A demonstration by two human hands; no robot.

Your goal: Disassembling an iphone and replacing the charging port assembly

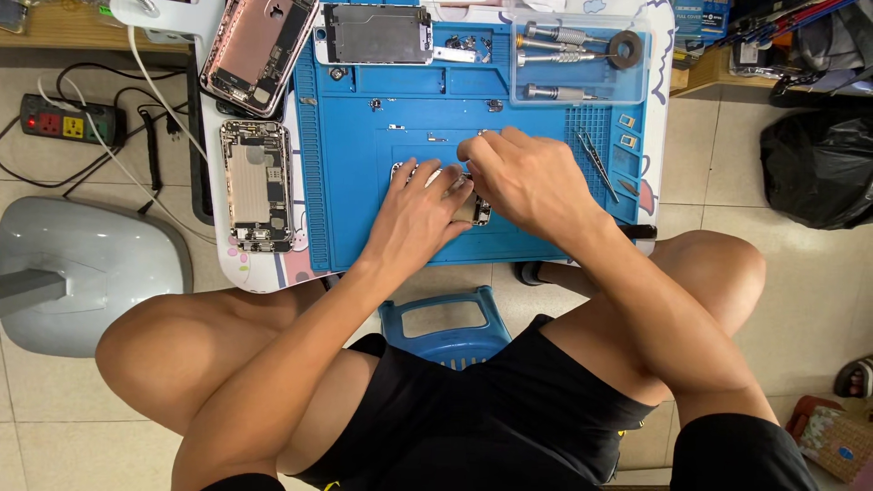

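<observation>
Under our fingers, the phone [475,211] seems light, stiff and fragile; left hand [414,218] and right hand [523,177] grip its edges.

Matt blue rubbery mat [409,100], shiny metal screwdrivers [555,59], clear plastic tray [637,91].

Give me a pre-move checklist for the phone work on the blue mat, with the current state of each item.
1. Both hands on the phone: left hand and right hand rest on the opened phone: ok.
2. Phone fully on the blue mat: ok.
3. Tweezers within reach beside the right hand: ok.
4. Screwdrivers stowed in the clear tray: ok.
5. Loose screws accounted for: cannot tell, too small.
6. Tool held in the hands: cannot tell, fingers hide it.
</observation>
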